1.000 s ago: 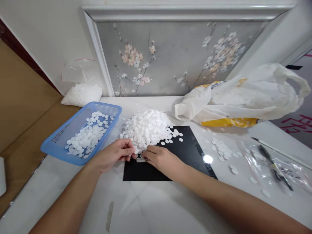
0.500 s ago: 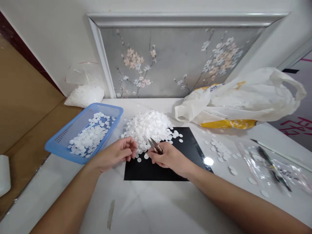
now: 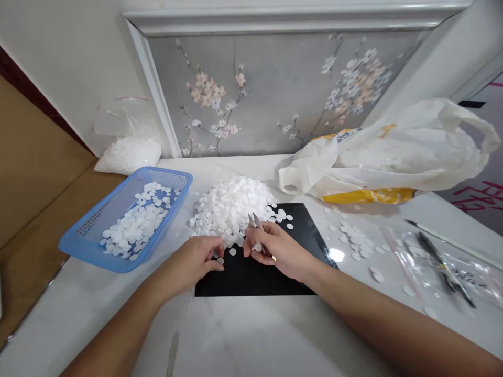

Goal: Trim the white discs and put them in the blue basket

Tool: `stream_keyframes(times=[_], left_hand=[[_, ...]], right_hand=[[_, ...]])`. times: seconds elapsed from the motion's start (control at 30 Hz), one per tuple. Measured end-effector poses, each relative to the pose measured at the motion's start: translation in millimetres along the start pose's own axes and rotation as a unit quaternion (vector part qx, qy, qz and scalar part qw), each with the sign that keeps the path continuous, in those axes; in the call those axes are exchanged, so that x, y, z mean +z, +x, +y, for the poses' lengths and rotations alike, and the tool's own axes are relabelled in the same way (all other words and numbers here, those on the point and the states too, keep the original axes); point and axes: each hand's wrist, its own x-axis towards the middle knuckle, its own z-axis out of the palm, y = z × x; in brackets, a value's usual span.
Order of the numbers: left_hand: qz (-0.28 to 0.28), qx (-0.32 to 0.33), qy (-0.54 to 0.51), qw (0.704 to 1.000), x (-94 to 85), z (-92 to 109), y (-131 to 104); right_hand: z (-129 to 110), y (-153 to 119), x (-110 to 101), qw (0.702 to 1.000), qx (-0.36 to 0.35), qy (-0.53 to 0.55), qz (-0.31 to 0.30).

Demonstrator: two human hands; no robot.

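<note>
My right hand (image 3: 273,243) is closed around small metal thread snips (image 3: 255,221), whose two blades point up and away. A white disc (image 3: 257,247) shows at its fingers. My left hand (image 3: 202,257) rests low over the left edge of a black mat (image 3: 255,280), thumb and fingers apart. Loose white discs (image 3: 220,261) lie on the mat by its thumb tip; whether it touches them I cannot tell. Just beyond both hands rises a large heap of white discs (image 3: 236,204), partly on the mat.
At left, a blue basket (image 3: 84,251) holds many white discs. Behind it stands a clear bag (image 3: 129,154) of white pieces. A white plastic bag (image 3: 373,162) lies back right. Scattered discs (image 3: 356,238), a black pen-like tool (image 3: 444,267) and a pale stick (image 3: 451,242) lie at right.
My left hand has lowered toward the mat and its thumb has parted from the fingers. My right hand has turned slightly with the snips, and a disc now shows at its fingers.
</note>
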Motion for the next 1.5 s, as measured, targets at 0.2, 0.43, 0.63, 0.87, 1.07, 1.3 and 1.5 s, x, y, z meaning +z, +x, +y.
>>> stream_keyframes(times=[0.2,0.43,0.63,0.87,1.07,1.3,1.5], left_hand=[[0.037,-0.005,-0.008,0.999,1.0,-3.5,1.4],[0.004,-0.084,-0.252,0.964,0.0,-0.3,2.5],[-0.01,-0.107,-0.36,0.927,1.5,0.2,2.2],[-0.026,-0.07,-0.395,0.916,9.5,3.6,1.6],[-0.015,-0.069,-0.438,0.896,13.4,7.2,3.5],[-0.012,-0.081,-0.486,0.87,19.2,7.7,3.4],[-0.059,-0.154,-0.653,0.739,39.9,14.2,4.8]], right_hand=[[9.1,0.4,0.8,0.926,-0.14,-0.349,0.013],[22.1,7.6,9.4,0.787,-0.232,-0.572,0.011],[14.1,3.6,9.2,0.974,-0.051,-0.219,0.003],[6.8,-6.9,5.3,0.995,0.034,0.012,-0.088],[8.8,-6.3,4.2,0.995,0.027,-0.023,-0.096],[-3.0,-12.7,7.3,0.955,-0.089,-0.276,-0.065],[-23.7,-21.1,41.9,0.783,-0.229,-0.564,-0.124]])
